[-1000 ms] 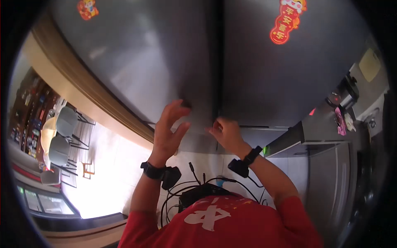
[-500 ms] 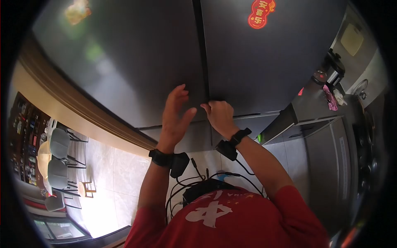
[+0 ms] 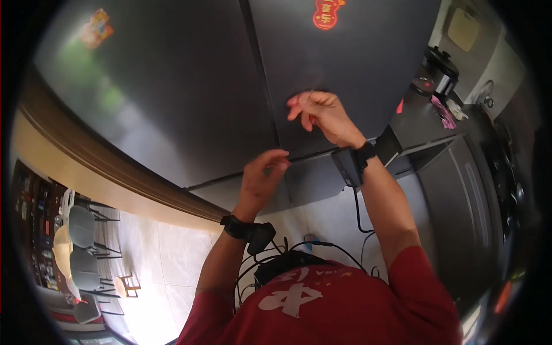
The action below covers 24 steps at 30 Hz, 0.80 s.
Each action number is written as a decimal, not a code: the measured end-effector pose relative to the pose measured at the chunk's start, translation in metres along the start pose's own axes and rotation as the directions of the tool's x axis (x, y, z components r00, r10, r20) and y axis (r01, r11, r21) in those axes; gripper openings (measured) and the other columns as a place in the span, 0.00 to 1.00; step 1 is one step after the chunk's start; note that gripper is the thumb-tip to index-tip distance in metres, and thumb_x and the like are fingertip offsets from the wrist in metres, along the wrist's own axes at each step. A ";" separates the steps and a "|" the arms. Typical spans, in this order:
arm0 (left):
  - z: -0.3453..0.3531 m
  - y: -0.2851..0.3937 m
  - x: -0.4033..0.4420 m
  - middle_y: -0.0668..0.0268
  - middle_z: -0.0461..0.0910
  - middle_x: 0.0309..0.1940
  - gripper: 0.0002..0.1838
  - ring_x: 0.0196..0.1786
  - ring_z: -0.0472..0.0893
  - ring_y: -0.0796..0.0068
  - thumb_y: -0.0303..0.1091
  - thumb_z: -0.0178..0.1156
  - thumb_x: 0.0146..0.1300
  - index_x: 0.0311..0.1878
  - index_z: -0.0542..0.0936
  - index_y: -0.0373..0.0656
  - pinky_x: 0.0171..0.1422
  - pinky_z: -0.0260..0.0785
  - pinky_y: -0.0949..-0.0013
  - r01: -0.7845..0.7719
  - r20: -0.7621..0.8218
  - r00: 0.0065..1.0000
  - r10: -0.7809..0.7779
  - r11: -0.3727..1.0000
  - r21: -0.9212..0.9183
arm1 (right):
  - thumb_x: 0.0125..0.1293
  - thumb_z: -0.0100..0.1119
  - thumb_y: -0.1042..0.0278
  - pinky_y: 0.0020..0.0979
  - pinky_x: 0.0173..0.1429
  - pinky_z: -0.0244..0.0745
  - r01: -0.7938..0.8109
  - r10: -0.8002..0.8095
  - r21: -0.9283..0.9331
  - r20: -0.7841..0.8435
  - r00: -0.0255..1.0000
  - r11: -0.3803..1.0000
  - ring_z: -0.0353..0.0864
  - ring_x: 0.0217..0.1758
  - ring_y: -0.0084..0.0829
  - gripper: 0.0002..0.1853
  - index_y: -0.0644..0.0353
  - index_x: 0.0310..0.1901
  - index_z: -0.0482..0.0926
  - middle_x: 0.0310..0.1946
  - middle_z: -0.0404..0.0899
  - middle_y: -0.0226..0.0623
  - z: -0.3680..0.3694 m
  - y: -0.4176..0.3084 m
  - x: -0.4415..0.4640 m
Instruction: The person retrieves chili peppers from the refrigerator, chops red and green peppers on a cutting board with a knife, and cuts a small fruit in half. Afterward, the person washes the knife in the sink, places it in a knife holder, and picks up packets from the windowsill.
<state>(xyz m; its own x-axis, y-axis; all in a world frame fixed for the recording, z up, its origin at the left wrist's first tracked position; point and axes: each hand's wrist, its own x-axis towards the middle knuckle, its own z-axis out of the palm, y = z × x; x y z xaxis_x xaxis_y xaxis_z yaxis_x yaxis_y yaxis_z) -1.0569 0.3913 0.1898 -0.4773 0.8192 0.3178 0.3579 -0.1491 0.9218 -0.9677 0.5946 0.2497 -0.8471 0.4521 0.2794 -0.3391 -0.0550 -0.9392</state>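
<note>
A dark grey refrigerator with two tall doors fills the upper view, its left door point(image 3: 172, 98) and right door point(image 3: 351, 63) parted by a narrow vertical gap. My right hand point(image 3: 325, 115) is in front of the right door, fingers loosely bent and apart, with nothing in it. Lower down, my left hand point(image 3: 261, 181) is near the bottom of the gap, thumb and fingers curved with space between them. It holds nothing. Whether either hand touches the refrigerator, I cannot tell. Each wrist wears a black strap with a box-shaped device.
A red gourd-shaped sticker point(image 3: 326, 14) is on the right door. On the right, a counter bears a black-and-silver cooker point(image 3: 441, 69) and a pink cloth point(image 3: 443, 112). Grey chairs point(image 3: 82, 221) stand at a table on the left. Black cables point(image 3: 339, 247) hang at my waist.
My right hand has left the lower edge of the door gap and moved up and right across the right door. My left hand has come lower and closer to the gap. The view has shifted.
</note>
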 end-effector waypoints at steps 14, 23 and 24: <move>0.090 0.051 -0.022 0.65 0.82 0.38 0.11 0.40 0.80 0.78 0.32 0.53 0.73 0.48 0.80 0.34 0.50 0.72 0.74 0.191 0.444 0.891 -0.090 0.964 -0.187 | 0.73 0.51 0.46 0.26 0.42 0.74 -0.125 0.177 0.274 -0.173 0.969 0.954 0.79 0.39 0.23 0.26 0.61 0.57 0.79 0.42 0.82 0.32 0.011 -0.002 -0.179; 0.268 0.094 -0.048 0.68 0.78 0.26 0.12 0.30 0.76 0.81 0.34 0.55 0.72 0.42 0.81 0.34 0.38 0.71 0.75 0.501 0.849 0.520 -0.095 0.839 -0.213 | 0.68 0.61 0.53 0.31 0.53 0.76 0.084 0.126 0.297 -0.623 0.772 0.951 0.81 0.44 0.25 0.20 0.62 0.48 0.82 0.42 0.84 0.33 -0.094 -0.041 -0.375; 0.292 0.102 -0.056 0.68 0.78 0.25 0.12 0.30 0.76 0.81 0.34 0.55 0.72 0.42 0.81 0.33 0.38 0.71 0.75 0.493 0.877 0.473 -0.089 0.851 -0.180 | 0.66 0.64 0.53 0.32 0.54 0.75 0.065 0.106 0.239 -0.638 0.763 0.969 0.80 0.47 0.26 0.19 0.62 0.47 0.83 0.42 0.83 0.35 -0.105 -0.047 -0.403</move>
<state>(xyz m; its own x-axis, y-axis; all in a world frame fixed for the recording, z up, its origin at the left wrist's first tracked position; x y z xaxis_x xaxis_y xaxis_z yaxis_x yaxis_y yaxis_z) -0.7596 0.4917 0.2007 0.4460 0.8861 -0.1264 -0.0753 0.1778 0.9812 -0.5678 0.5082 0.1600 -0.4213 0.9068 -0.0140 -0.4815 -0.2368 -0.8439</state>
